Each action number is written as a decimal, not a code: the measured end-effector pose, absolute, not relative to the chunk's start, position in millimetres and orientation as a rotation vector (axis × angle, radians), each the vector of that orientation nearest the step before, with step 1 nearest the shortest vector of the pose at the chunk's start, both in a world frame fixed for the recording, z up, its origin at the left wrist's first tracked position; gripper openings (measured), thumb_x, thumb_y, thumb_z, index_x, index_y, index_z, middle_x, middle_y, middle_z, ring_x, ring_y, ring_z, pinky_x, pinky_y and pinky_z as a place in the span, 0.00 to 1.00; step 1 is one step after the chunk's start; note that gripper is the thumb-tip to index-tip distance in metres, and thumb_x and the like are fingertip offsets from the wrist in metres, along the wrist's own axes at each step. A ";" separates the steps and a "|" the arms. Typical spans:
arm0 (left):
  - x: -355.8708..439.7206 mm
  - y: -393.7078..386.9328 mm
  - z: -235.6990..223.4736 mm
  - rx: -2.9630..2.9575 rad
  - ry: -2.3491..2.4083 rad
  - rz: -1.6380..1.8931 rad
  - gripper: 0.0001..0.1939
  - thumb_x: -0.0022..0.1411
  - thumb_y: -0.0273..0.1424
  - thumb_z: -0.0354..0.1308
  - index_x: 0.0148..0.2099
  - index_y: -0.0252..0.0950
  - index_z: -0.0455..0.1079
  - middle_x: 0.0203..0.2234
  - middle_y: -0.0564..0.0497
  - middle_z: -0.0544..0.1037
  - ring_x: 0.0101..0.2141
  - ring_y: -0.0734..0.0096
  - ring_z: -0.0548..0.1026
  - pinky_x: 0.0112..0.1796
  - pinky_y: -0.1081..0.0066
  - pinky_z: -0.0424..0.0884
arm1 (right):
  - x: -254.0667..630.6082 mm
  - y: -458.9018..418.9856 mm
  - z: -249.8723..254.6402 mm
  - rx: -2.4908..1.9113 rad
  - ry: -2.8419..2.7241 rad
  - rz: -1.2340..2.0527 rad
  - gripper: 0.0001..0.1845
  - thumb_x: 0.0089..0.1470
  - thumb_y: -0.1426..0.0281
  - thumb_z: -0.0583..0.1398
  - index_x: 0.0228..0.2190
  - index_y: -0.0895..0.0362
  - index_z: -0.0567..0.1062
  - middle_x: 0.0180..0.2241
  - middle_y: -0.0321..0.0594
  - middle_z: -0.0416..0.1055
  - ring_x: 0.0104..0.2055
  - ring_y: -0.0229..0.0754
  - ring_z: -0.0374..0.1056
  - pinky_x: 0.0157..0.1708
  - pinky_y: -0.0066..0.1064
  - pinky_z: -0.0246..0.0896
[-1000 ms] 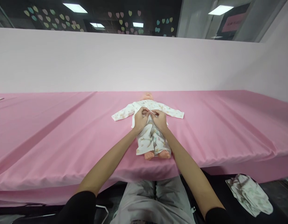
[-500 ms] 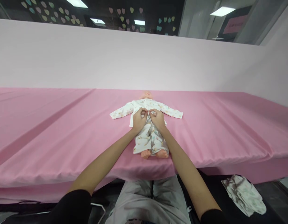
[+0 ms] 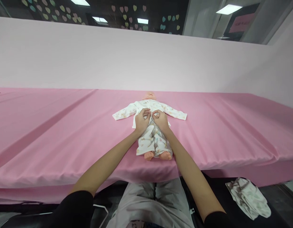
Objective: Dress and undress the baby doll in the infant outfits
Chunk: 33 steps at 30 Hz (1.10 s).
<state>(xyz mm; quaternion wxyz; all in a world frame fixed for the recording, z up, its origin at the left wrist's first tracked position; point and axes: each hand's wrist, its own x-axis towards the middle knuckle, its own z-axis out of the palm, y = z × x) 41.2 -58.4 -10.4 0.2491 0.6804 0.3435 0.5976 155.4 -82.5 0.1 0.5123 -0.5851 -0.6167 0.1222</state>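
Observation:
A baby doll (image 3: pixel 150 95) lies on its back with its feet toward me. It wears a white patterned long-sleeved jacket (image 3: pixel 126 111), sleeves spread to both sides, and matching trousers (image 3: pixel 146 143). My left hand (image 3: pixel 142 121) pinches the jacket's front edge at the middle of the chest. Beside it, my right hand (image 3: pixel 160 120) pinches the facing front edge, its fingertips close to the left ones. Whatever fastener lies between the fingertips is too small to make out. The doll's bare feet (image 3: pixel 165 155) stick out of the trouser legs.
A pink cloth (image 3: pixel 77 136) covers the table, its front edge hanging near my lap. Behind stands a white wall (image 3: pixel 127 60) under a dark window with paper hearts. A crumpled patterned white cloth (image 3: pixel 249 198) lies on a black surface at the lower right.
The fingertips of my two hands have drawn slightly apart at the jacket's front. The doll and its clothes lie as before, and the view has shifted a little.

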 end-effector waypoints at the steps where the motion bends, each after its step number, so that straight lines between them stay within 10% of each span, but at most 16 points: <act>1: 41.2 -59.1 -10.2 1.855 0.943 1.625 0.10 0.55 0.24 0.54 0.41 0.37 0.67 0.33 0.50 0.78 0.36 0.70 0.77 0.41 0.68 0.72 | 155.4 -82.2 -0.2 -1.414 -1.484 0.295 0.05 0.46 0.68 0.55 0.26 0.55 0.70 0.10 0.24 0.50 0.14 0.34 0.49 0.21 0.26 0.46; 33: 41.9 -57.9 -8.7 1.883 1.035 1.634 0.13 0.53 0.24 0.54 0.42 0.38 0.66 0.33 0.51 0.73 0.33 0.72 0.75 0.38 0.71 0.72 | 156.3 -74.0 -8.2 -1.460 -1.553 0.221 0.05 0.48 0.68 0.55 0.26 0.55 0.70 0.12 0.26 0.55 0.18 0.35 0.55 0.23 0.26 0.47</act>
